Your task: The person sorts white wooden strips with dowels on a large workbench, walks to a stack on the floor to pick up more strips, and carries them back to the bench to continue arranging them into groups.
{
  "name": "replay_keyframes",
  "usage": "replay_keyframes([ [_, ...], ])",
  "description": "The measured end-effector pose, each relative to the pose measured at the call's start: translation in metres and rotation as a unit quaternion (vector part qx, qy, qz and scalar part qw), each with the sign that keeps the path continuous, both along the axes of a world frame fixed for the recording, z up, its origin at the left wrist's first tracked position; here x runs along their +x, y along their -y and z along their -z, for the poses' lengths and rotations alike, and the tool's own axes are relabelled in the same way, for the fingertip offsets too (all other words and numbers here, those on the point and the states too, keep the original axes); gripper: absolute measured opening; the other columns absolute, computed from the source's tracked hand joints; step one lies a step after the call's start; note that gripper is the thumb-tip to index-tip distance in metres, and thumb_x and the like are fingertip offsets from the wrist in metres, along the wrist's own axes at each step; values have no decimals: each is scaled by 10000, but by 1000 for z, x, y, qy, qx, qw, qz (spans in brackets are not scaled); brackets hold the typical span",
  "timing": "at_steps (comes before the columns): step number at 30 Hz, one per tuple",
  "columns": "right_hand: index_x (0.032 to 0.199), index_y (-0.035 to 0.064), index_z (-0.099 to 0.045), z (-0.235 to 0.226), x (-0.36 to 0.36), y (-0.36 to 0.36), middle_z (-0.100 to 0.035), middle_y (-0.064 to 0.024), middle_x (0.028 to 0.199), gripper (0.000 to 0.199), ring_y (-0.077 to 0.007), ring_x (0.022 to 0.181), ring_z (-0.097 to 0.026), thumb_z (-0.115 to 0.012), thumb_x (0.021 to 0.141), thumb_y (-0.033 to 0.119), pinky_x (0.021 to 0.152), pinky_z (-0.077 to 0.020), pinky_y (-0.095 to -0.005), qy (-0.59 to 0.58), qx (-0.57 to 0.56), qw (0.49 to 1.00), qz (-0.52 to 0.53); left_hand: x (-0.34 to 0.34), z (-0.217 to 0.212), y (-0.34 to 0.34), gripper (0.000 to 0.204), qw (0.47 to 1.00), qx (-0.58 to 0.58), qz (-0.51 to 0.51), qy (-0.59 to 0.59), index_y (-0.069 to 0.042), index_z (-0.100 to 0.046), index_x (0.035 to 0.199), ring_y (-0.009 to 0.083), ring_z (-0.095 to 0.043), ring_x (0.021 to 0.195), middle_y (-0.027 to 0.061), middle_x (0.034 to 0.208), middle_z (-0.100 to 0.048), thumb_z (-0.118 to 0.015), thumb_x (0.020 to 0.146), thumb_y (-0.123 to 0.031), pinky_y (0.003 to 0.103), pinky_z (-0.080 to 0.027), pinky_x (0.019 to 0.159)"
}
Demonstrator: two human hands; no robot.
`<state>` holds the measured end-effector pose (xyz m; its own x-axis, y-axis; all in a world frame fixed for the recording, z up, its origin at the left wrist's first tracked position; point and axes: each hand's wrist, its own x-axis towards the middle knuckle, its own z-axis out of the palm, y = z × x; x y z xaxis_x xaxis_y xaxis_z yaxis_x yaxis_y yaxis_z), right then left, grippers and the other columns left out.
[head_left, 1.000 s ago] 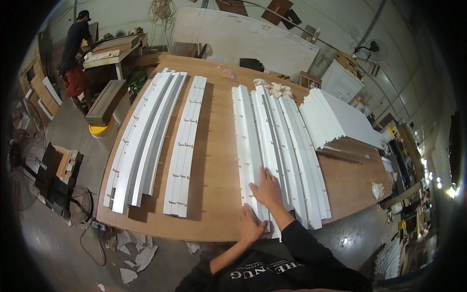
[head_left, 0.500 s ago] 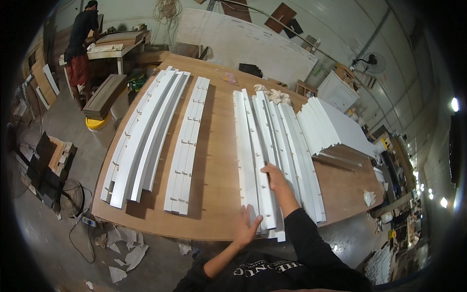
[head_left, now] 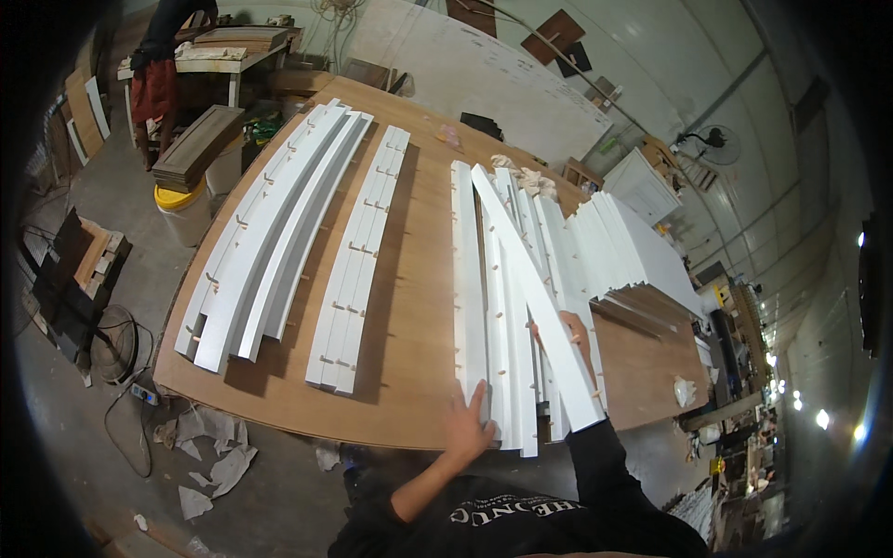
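My right hand (head_left: 579,337) is closed around a long white strip (head_left: 532,279), partly hidden behind it. The strip is raised at a slant across several other white strips with short wooden dowels sticking out. At the near end of the row, my left hand (head_left: 467,424) rests with thumb and fingers apart against the leftmost white piece (head_left: 469,298). Left of these, a narrow dowelled white piece (head_left: 361,265) lies on the brown table (head_left: 414,307). Farther left is a group of longer white pieces (head_left: 265,246), also with dowels.
A stack of white profiled boards (head_left: 642,256) stands at the table's right, with a crumpled cloth (head_left: 526,177) near the row's far end. A yellow-lidded bucket (head_left: 181,200), a floor fan (head_left: 116,344) and torn paper (head_left: 219,456) are on the floor. A person in red shorts (head_left: 154,90) stands by a bench.
My right hand has lifted one white strip from the row and swung its near end to the right. My left hand stays near the row's front end. The view has shifted slightly.
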<state>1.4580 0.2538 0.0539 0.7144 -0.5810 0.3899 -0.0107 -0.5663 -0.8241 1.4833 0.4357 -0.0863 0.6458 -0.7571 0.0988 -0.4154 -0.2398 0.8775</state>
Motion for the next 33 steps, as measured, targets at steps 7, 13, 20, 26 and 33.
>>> replay_keyframes([
  [7, 1126, -29, -546, 18, 4, 15, -606, -77, 879, 349, -155, 754, -592, -618, 805, 86, 644, -513, -292, -2, 520, 854, -24, 34, -25, -20, 853, 983, -125, -36, -133, 26, -298, 1382, 375, -447, 1178, 292, 1321, -375, -701, 633, -46, 466, -386, 976],
  [13, 1230, -39, -476, 55, 27, 16, -599, -144, 1080, 479, -211, 876, -617, -589, 783, 91, 725, -538, -336, -66, 486, 871, -21, 69, -21, -31, 625, 788, -202, 105, -571, 23, -421, 1282, 211, -582, 993, 136, 1124, -567, -658, 704, -2, 318, -473, 851],
  [20, 1346, -98, -310, 84, 62, 0, -430, -244, 1340, 693, -342, 1253, -419, -612, 789, 183, 1025, -348, -383, -180, -52, 977, 104, 70, -39, -70, 502, 968, -123, 9, -220, 25, -489, 1149, 232, -580, 929, 119, 981, -602, -664, 686, -59, 350, -457, 843],
  [26, 1387, -96, -208, 0, 136, -33, -357, -317, 1362, 924, -361, 1295, -358, -705, 723, 311, 1044, -320, -395, -183, 177, 965, 55, 32, -57, -74, 652, 999, 13, 17, -39, 57, -444, 1186, 403, -543, 1006, 289, 1084, -537, -713, 721, -312, 430, -435, 870],
  [33, 1419, -9, -203, -45, 89, 16, -439, -274, 1302, 913, -383, 1167, -474, -641, 631, 135, 975, -395, -370, -257, -148, 937, -187, 115, -147, -86, 988, 945, 61, -22, 321, -38, -233, 1424, 437, -265, 1292, 253, 1415, -263, -733, 691, -474, 533, -248, 1047],
])
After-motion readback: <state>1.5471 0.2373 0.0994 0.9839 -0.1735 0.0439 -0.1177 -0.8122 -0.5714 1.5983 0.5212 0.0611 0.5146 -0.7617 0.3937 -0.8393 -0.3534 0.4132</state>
